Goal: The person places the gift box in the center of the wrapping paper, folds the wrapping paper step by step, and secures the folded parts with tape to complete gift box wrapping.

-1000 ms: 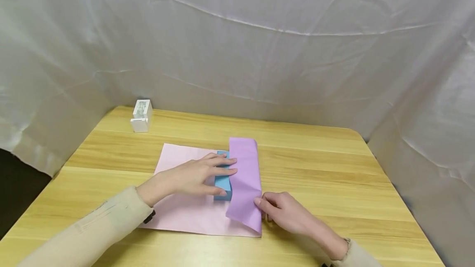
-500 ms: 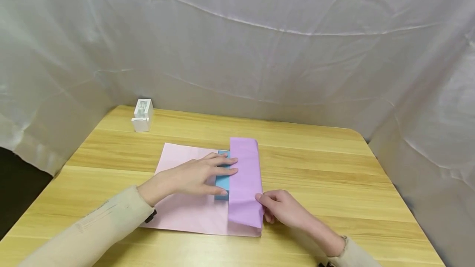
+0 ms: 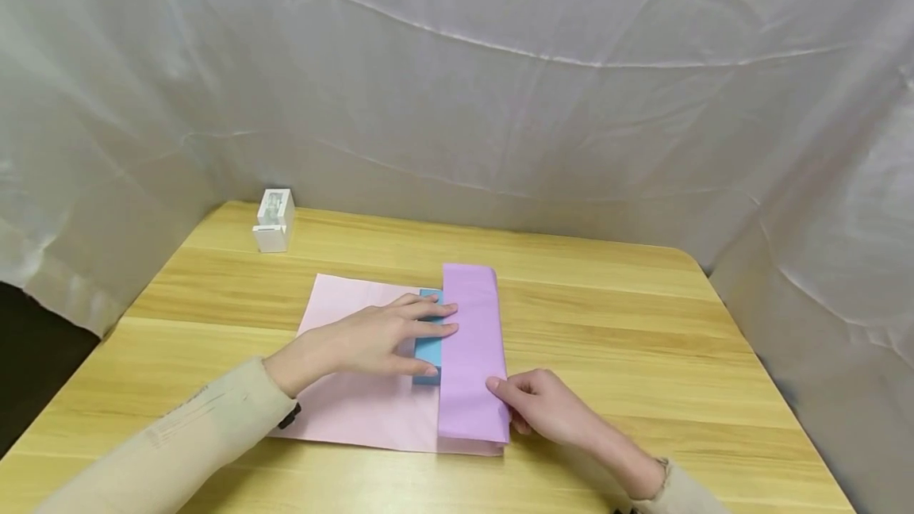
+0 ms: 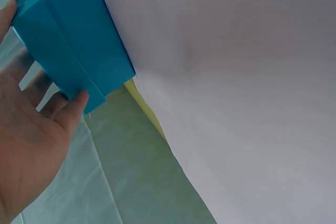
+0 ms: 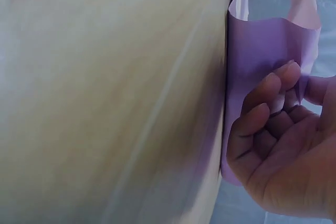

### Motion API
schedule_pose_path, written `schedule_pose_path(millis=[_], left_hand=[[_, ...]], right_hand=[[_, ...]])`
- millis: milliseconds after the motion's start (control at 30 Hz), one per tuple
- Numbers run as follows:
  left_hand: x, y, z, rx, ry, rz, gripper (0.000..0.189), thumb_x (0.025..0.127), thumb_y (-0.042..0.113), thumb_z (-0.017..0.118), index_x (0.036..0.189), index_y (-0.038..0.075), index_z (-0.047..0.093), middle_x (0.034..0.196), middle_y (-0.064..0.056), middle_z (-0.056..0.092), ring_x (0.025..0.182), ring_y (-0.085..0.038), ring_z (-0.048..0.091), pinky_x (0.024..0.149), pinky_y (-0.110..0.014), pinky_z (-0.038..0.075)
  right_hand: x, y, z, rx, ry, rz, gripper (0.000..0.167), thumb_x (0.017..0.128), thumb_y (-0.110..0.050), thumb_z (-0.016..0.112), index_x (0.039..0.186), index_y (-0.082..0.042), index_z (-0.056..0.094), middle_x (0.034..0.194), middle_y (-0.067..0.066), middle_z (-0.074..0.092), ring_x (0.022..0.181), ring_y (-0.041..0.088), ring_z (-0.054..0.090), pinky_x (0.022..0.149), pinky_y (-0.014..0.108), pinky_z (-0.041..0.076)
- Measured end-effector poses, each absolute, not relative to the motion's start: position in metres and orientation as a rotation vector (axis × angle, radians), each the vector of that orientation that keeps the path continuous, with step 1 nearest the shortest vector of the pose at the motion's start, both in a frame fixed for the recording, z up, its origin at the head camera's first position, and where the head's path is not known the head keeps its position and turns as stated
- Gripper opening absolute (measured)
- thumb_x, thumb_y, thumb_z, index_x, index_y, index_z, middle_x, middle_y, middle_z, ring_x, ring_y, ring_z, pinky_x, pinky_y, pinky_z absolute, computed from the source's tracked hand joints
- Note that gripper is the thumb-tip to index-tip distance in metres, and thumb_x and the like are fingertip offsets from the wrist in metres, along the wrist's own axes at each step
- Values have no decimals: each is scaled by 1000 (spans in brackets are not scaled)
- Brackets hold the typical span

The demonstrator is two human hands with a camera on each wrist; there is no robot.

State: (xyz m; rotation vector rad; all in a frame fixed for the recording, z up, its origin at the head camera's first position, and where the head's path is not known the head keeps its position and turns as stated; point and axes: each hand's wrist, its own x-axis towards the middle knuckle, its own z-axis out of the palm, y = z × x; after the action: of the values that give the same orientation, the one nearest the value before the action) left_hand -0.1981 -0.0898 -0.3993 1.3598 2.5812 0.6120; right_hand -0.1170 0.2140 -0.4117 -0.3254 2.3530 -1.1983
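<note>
A sheet of wrapping paper (image 3: 350,419) lies pale pink side up on the table, and its right part is folded up and over to show purple (image 3: 471,363). Partly under that flap is a blue box (image 3: 428,351); its seam shows in the left wrist view. My left hand (image 3: 378,335) rests spread over the box, thumb at its near end, two fingertips on the flap's left edge. At the fold, my right hand (image 3: 546,407) pinches the wrapping paper between thumb and fingers. In the right wrist view the purple side (image 5: 268,40) stands up from the table beside the curled fingers.
A white tape dispenser (image 3: 274,220) stands at the table's back left. The wooden table (image 3: 643,324) stretches around the paper, with a pale hanging cloth (image 3: 464,101) behind it and at both sides.
The flap's near end has flattened and straightened, its lower edge now lying even. My right hand has shifted only slightly along the fold; my left hand stays in place.
</note>
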Motion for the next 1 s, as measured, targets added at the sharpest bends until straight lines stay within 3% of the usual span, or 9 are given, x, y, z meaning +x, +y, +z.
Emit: schedule_pose_path(millis=[400,1000], left_hand=[[-198,-91,-397,1369,2595,584,69,98,56,66,156,23,49,169,7,30,158,-26,22,116,-50,41],[-199,-90,-399,1364,2580,601,70,98,57,65,157,23,48,169,7,29,158,-27,20,116,-51,41]], right_hand=[[-112,220,-415,-431,2333,-1212,52,106,-43,58,69,-8,64,52,-6,46,46,7,32,44,20,24],[-100,224,-411,-429,2098,-1264,52,108,-35,57,72,2,68,55,-1,55,52,12,45,48,19,32]])
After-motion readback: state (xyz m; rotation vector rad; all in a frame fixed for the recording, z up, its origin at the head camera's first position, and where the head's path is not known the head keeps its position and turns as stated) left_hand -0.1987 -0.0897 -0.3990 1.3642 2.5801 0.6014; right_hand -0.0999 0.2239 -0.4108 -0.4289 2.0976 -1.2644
